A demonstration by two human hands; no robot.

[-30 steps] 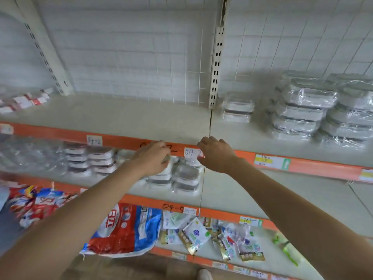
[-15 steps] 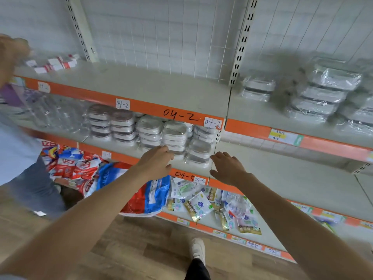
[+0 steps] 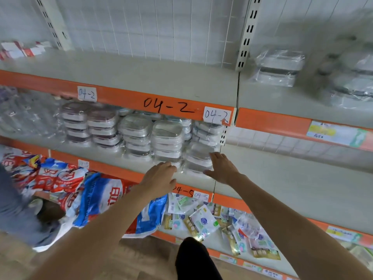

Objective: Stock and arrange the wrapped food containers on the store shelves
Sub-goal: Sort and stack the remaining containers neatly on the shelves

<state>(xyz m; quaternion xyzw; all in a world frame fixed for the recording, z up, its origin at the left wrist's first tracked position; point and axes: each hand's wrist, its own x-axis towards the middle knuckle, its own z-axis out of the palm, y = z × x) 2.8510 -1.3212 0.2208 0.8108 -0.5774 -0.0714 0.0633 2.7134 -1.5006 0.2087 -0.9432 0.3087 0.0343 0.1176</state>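
Reaching with left hand (image 3: 161, 174), fingers loosely spread and gripping nothing, toward the rightmost container stack (image 3: 198, 156) on the middle shelf (image 3: 113, 160); lying just right of it; right hand (image 3: 222, 167), flat and unclenched, already touching the stack's right side, being nearer.

Even, diffuse daylight-like light; no hard shadows. Motion blur smears the wrapped containers (image 3: 351, 77) at upper right. Wide-angle bowing bends the orange shelf edge (image 3: 161, 104) toward frame edges.
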